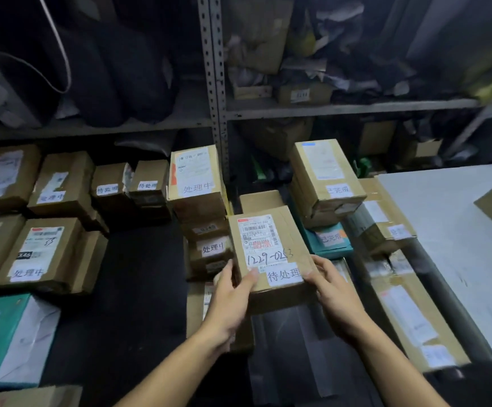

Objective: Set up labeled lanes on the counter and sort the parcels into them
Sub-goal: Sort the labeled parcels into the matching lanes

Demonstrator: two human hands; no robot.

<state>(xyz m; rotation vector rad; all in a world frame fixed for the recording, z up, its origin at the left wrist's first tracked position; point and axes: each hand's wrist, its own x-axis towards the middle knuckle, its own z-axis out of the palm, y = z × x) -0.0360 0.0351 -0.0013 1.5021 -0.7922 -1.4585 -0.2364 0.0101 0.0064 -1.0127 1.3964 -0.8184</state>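
Note:
I hold a brown cardboard parcel (268, 248) in both hands above the dark counter (139, 289). It carries a shipping label, the handwritten number 1229-0263 and a white tag reading 待处理. My left hand (233, 292) grips its near left edge, thumb on top. My right hand (333, 289) grips its near right corner. Parcels tagged 处理中 (196, 177) stand stacked just to the left of it, and parcels tagged 已完成 (327, 177) are stacked to the right. Two small boxes tagged 待处理 (130, 183) sit further left at the back.
More tagged boxes (42, 254) fill the left side of the counter, with a teal and white box (9, 336) in front. A white tabletop (450, 230) lies at right. Metal shelving (215, 83) with bags and boxes stands behind.

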